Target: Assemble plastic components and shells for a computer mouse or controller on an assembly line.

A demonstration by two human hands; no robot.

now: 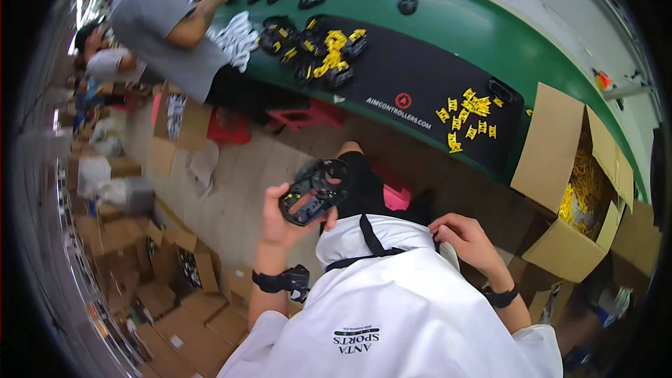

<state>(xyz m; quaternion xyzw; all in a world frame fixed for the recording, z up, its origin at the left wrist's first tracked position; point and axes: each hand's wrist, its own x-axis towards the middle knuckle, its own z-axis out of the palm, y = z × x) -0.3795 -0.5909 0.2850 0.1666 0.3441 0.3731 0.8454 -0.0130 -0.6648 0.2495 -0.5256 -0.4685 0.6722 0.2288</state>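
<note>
My left hand (278, 215) is closed around a hollow black plastic housing (315, 192), raised in front of my lap with its open inner side showing. Ribs, cut-outs and small yellow spots are visible inside it. At the right side of my waist, my right hand (465, 238) has its fingers curled against the edge of my white shirt (392, 308). What those fingertips grip, if anything, is hidden. On the green table (462, 35) lies a black mat (392, 84) bearing loose yellow plastic parts (472, 108) and a heap of black housings (308, 42) mixed with yellow pieces.
An open cardboard box (553, 161) with yellow parts stands at the right, by the table's end. A person in a grey shirt (157, 24) works at the table's left. Pink stools (308, 113) stand under the table; cardboard boxes (189, 332) crowd the lower left floor.
</note>
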